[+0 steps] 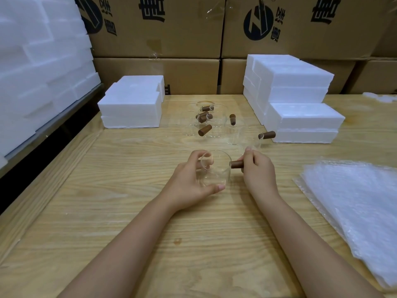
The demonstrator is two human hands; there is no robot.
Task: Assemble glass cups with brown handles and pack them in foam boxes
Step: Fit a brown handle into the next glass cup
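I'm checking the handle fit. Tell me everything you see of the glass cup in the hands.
The glass cup is clear, round and short, held low over the table. The left hand grips its body, thumb underneath; the right hand pinches the brown cylindrical handle sticking out of its right side.

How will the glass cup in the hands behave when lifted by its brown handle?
Probably fragile: the glass cup looks thin. Its smooth wall may slip. The brown handle sticks out sideways, so it could tilt.
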